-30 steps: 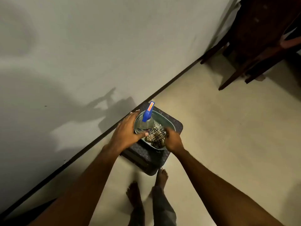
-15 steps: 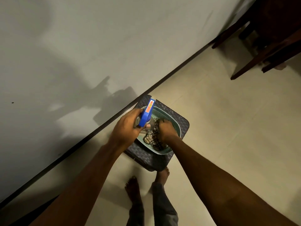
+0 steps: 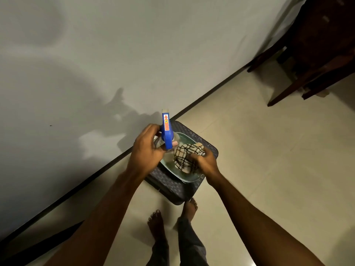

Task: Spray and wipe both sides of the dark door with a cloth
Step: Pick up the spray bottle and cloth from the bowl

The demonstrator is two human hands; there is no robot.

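Both hands are closed on things: the left hand (image 3: 148, 148) grips the spray bottle (image 3: 166, 131), its nozzle pointing away toward the wall, and the right hand (image 3: 205, 162) clutches the checked cloth (image 3: 184, 156) just above the basin (image 3: 192, 179). No door shows plainly; dark woodwork (image 3: 317, 54) stands well apart, to the right

You've got one spray bottle (image 3: 166, 131), one checked cloth (image 3: 184, 155), one pale green basin (image 3: 190, 178), one dark woven stool (image 3: 169, 187). Two hands: left hand (image 3: 148, 152), right hand (image 3: 205, 162). Two bare feet (image 3: 156, 225) of yours.
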